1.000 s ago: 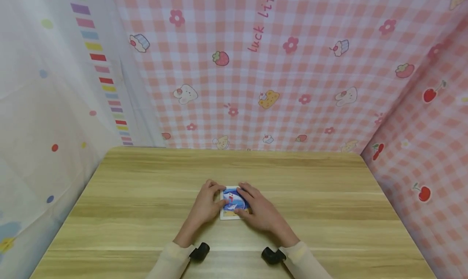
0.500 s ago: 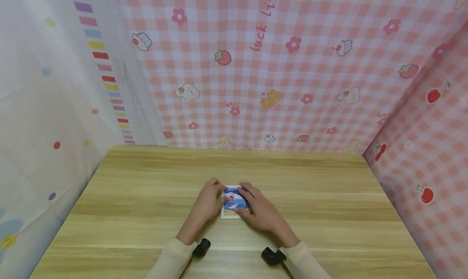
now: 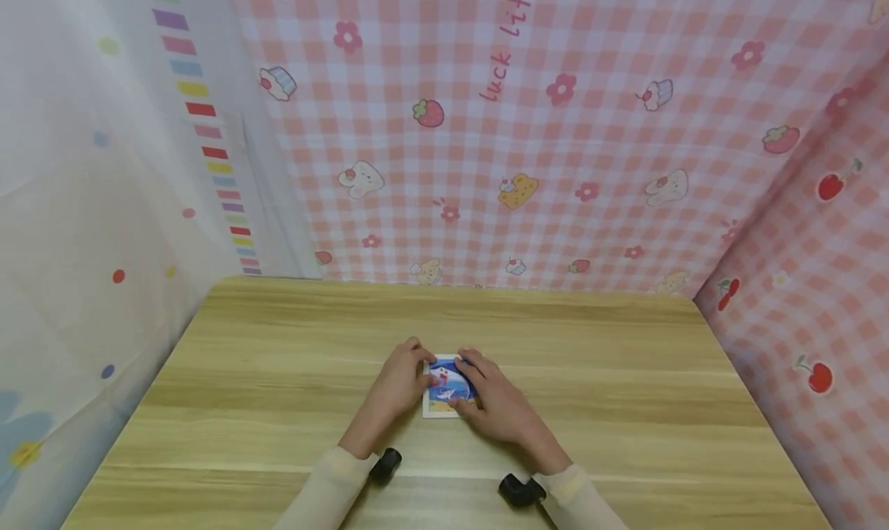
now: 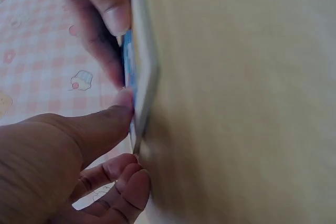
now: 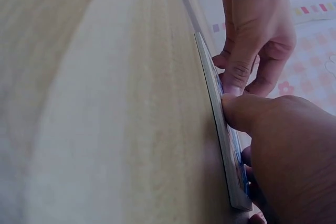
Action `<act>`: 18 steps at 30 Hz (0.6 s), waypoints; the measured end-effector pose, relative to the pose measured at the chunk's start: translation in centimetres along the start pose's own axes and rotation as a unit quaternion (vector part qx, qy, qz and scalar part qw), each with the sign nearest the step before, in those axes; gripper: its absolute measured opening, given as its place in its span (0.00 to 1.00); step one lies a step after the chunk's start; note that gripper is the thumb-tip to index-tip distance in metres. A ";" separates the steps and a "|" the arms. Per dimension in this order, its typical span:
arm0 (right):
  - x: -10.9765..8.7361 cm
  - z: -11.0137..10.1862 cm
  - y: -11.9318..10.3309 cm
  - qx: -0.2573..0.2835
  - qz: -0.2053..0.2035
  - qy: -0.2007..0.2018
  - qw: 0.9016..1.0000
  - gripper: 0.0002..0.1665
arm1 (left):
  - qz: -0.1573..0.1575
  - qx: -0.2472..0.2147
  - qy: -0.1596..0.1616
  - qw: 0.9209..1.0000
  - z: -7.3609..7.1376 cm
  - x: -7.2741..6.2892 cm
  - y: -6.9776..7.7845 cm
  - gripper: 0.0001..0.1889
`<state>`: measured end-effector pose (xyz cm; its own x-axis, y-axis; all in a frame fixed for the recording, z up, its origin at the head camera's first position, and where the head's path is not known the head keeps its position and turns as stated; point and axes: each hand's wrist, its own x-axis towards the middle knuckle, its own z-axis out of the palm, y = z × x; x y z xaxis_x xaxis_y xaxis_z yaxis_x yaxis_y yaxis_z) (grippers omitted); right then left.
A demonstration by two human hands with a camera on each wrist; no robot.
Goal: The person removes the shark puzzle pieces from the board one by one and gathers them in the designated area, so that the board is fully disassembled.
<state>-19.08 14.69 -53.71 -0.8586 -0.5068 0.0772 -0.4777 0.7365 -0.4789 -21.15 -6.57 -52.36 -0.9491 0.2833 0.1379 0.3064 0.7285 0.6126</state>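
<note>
A small flat picture board (image 3: 444,406), with a white border and a blue sea picture, lies on the wooden table between both hands. My left hand (image 3: 397,383) holds its left side: in the left wrist view the thumb (image 4: 107,127) presses on the picture while curled fingers (image 4: 128,190) meet the edge. The right hand (image 3: 496,399) grips the right part and covers much of it. From the right wrist, its thumb (image 5: 241,111) rests on the face near the front edge, with the other fingers partly hidden behind the board (image 5: 223,135).
The wood-grain table (image 3: 278,360) extends around the hands. A pink checked cloth (image 3: 472,144) hangs behind it, with another patterned cloth (image 3: 833,283) on the right and a white dotted one (image 3: 69,206) on the left. Black wrist devices (image 3: 521,490) sit at both cuffs.
The head view has shifted slightly, so everything appears a little further right. Both hands keep nearly the same hold on the picture board, which stays in place on the table.
</note>
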 end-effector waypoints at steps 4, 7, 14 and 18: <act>-0.2 0.2 0.1 0.000 0.011 -0.003 1.000 0.41 | -0.025 -0.040 -0.001 0.999 0.0 0.4 -0.3 0.13; -0.3 0.4 0.1 0.000 0.016 -0.002 1.000 0.41 | -0.050 -0.064 -0.006 0.997 0.0 0.7 -0.4 0.13; -0.1 0.4 0.0 -0.006 0.010 0.003 1.000 0.41 | -0.075 -0.080 -0.003 0.994 -0.3 0.9 -0.3 0.14; 0.0 0.4 0.0 -0.006 0.009 0.004 1.000 0.41 | -0.071 -0.078 0.006 0.994 -0.2 0.8 -0.2 0.15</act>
<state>-19.04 14.49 -54.05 -0.8687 -0.4896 0.0756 -0.4640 0.7508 -0.4701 -22.04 -6.63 -52.24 -0.9829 0.1774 0.0500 0.1557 0.6546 0.7398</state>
